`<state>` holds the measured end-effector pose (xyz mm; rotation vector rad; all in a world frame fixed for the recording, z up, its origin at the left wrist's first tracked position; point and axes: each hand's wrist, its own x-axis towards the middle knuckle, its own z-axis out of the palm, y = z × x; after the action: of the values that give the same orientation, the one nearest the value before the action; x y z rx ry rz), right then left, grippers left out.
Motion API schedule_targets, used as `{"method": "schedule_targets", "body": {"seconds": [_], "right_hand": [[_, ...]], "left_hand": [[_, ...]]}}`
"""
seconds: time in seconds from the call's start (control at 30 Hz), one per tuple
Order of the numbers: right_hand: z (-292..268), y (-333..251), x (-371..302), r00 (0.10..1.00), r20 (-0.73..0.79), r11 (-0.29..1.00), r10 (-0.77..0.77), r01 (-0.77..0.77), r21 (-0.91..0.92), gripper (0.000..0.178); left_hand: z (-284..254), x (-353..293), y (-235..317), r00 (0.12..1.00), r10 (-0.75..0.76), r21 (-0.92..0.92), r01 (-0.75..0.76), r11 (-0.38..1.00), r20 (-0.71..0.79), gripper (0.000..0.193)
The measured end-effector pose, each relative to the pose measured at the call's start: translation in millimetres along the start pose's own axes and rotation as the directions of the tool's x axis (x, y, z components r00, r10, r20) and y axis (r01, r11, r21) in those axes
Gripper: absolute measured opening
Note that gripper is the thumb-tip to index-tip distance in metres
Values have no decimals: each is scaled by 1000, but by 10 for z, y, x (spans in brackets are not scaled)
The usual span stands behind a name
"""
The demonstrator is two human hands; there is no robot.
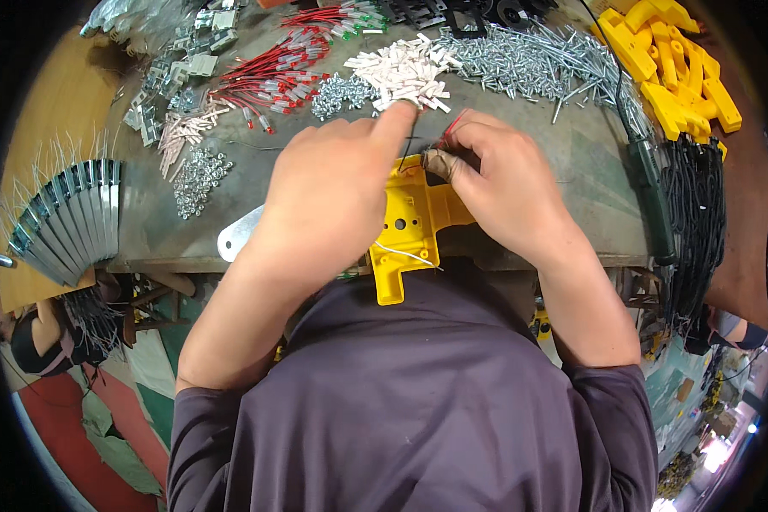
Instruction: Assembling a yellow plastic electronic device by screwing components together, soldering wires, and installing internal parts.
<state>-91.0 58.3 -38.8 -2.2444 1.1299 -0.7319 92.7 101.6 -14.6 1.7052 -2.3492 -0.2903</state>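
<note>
So the yellow housing (420, 205) is right in front of the person, between the two hands at the near edge of the bench (593, 192), its open side up and its lower end sticking out past the edge toward the dark shirt (435, 392). The right hand (508, 179) is up at the top end of it, grip pinched on some thin wiring, with a red wire (454, 126) showing by the fingers; can't really make out which strands are in there. The left hand (328, 183) has its index finger stretched to the near edge of the pile of white sleeves (405, 68), and honestly I can't tell if that grip has anything, since the palm's hidden. There's a white wire (410, 253) lying across the housing, and a flat metal plate (237, 235) pokes out left of the left forearm. Further back you've got red leads (273, 72) and loose screws (529, 68), plus more yellow parts (670, 64) heaped off to the right.
</note>
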Motion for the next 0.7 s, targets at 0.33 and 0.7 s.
{"method": "schedule_targets", "body": {"seconds": [0.33, 0.7], "right_hand": [[62, -139, -23, 996, -13, 959, -93, 93, 269, 15], [175, -149, 180, 996, -23, 989, -83, 85, 122, 17]], "left_hand": [[237, -197, -211, 864, -399, -764, 26, 645, -308, 48], [244, -283, -50, 915, -114, -167, 52, 985, -388, 55]]}}
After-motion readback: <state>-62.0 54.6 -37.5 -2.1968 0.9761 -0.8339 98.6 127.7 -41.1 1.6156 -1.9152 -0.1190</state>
